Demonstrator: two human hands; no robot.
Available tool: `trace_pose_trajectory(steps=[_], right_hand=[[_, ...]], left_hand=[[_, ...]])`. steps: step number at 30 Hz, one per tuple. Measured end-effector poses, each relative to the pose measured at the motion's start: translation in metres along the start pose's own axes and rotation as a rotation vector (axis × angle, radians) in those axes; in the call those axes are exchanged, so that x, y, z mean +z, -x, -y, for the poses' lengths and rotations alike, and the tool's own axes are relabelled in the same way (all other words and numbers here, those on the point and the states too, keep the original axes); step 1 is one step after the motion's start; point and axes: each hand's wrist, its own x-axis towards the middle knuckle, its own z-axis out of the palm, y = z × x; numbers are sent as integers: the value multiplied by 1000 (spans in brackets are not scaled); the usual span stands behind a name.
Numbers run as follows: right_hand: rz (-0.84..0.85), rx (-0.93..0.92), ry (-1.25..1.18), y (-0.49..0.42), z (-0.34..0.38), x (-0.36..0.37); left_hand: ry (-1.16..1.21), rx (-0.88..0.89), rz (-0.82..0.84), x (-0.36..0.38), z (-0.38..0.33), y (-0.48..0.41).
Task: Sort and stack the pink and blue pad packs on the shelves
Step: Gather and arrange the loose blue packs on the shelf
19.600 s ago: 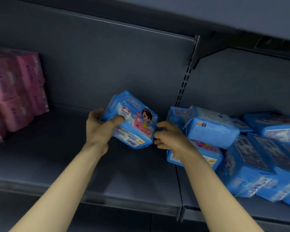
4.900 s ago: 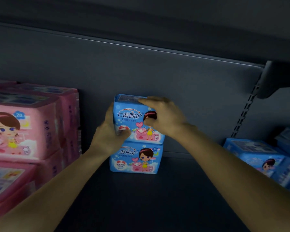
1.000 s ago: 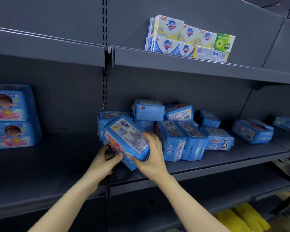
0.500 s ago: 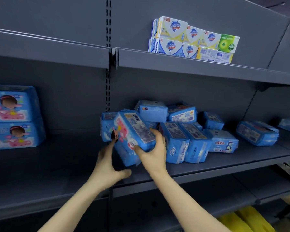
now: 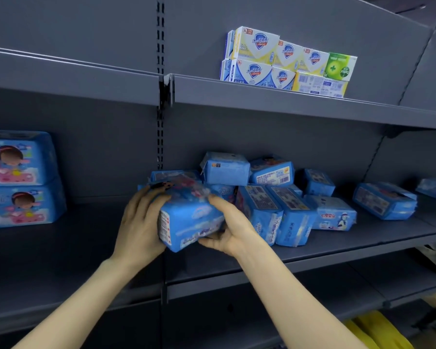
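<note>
A blue pad pack (image 5: 189,217) is held between both hands above the front of the middle shelf (image 5: 337,244). My left hand (image 5: 139,227) grips its left end with fingers over the top. My right hand (image 5: 233,229) holds its right side, thumb underneath. Behind and to the right lies a loose heap of several blue packs (image 5: 267,195). Two blue packs stand neatly stacked (image 5: 18,180) at the far left of the same shelf level. No pink packs are in view.
Soap boxes (image 5: 282,61) sit on the upper shelf (image 5: 262,99). A slotted upright (image 5: 160,122) divides the left and right bays. More blue packs (image 5: 385,202) lie further right. Yellow items (image 5: 378,331) show at the bottom right below the shelves.
The pack has been turned from its barcode face to its end facing me, and lifted off the heap. My left hand moved from below onto its left end.
</note>
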Motion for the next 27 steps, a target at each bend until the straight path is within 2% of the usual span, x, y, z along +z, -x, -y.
trace_pose_trajectory(steps=[3, 5, 8, 10, 12, 14, 17, 21, 25, 27], right_hand=[[46, -95, 74, 0, 7, -8], [56, -256, 248, 1, 8, -11], [86, -525, 639, 4, 6, -16], [168, -581, 777, 5, 5, -16], [268, -576, 807, 5, 4, -14], [352, -551, 738, 3, 0, -10], [297, -597, 710, -2, -8, -5], [207, -660, 884, -11, -17, 2], [294, -629, 1030, -11, -15, 24], [279, -685, 1107, -12, -16, 36]], left_hand=[[392, -368, -72, -8, -10, -3], [741, -611, -57, -11, -12, -2], [1161, -748, 52, -15, -7, 8], [1312, -804, 116, -19, -9, 15], [1391, -817, 188, -21, -11, 20], [1413, -834, 243, -24, -11, 23], [1343, -848, 235, -31, -8, 24], [1150, -852, 51, -43, 6, 26], [847, -774, 125, -63, 22, 36], [784, -756, 117, -68, 25, 40]])
